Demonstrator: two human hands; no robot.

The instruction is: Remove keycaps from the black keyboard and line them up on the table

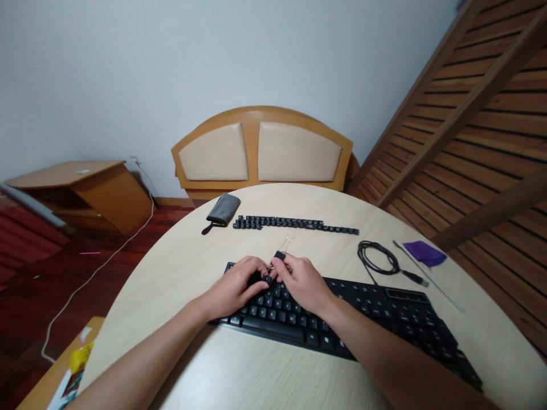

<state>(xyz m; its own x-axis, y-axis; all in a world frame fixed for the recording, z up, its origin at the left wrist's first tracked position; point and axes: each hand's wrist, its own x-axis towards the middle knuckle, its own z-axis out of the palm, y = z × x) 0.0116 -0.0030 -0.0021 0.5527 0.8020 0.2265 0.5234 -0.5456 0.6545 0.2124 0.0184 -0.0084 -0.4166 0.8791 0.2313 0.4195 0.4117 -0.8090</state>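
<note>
My left hand (237,287) is over the left part of a black keyboard (282,333), its thumb and fingers closed on a small black keycap (267,279). Close beside it, my right hand (306,285) grips a keycap puller by its black handle (280,255). Thin wire prongs (289,242) of the puller point away from me, toward the far side of the table. Both hands' fingertips nearly meet above the keys, so whether the puller touches the keycap is hard to see. My hands and right forearm hide part of the keyboard.
Rows of loose black keycaps (282,222) lie beyond my hands on the round table (188,267). A grey pouch (224,209) is at their left. To the right are a coiled USB cable (363,259), a purple cloth (425,253) and a thin rod (429,276).
</note>
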